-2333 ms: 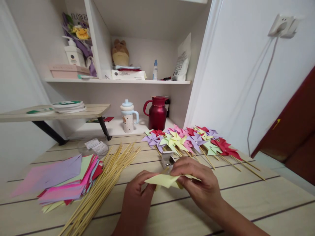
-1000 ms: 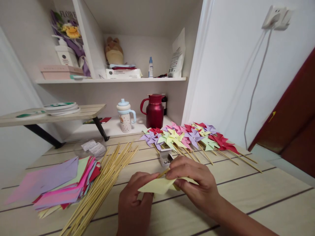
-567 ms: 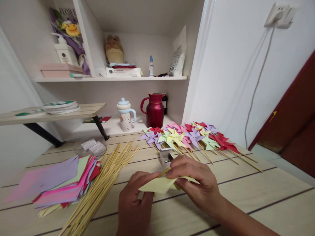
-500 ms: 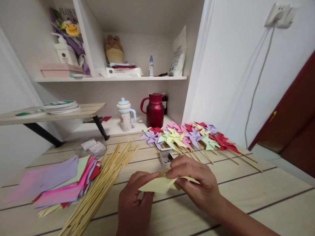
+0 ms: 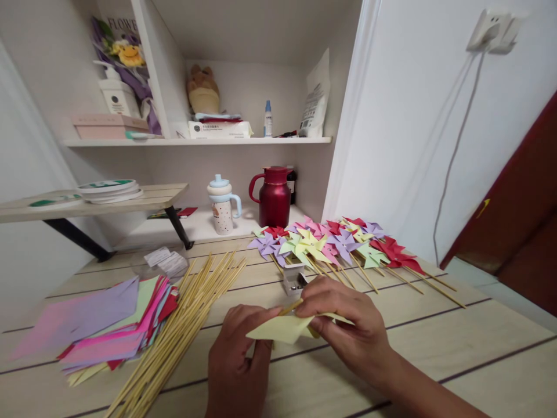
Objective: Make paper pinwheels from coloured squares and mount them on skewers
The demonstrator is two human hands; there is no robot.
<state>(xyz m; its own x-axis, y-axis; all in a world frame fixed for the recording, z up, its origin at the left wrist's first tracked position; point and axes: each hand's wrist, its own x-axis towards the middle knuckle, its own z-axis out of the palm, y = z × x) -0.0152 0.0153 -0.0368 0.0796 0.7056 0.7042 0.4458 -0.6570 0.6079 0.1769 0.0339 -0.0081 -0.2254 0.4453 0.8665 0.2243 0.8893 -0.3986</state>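
Note:
Between my two hands is a pale yellow paper pinwheel (image 5: 278, 329), seen nearly edge-on and held above the table. My left hand (image 5: 239, 348) is closed at its left side, thumb and fingers pinching near the paper. My right hand (image 5: 343, 319) grips its centre, with the fingers covering most of the middle. A short end of a bamboo stick (image 5: 290, 307) shows behind the paper; the rest of that stick is mostly hidden. Just beyond the right fingertips stands a small white box (image 5: 292, 278) with little metal pieces in it.
Finished pinwheels on sticks (image 5: 322, 241) lie at the back right. Bamboo sticks (image 5: 183, 325) lie in a bundle on the left, beside stacked coloured paper (image 5: 108, 313). Behind are a red jug (image 5: 275, 200), a lidded cup (image 5: 223, 212) and a small raised shelf (image 5: 161, 194).
My hands and the yellow pinwheel have hardly moved. The view has shifted very slightly.

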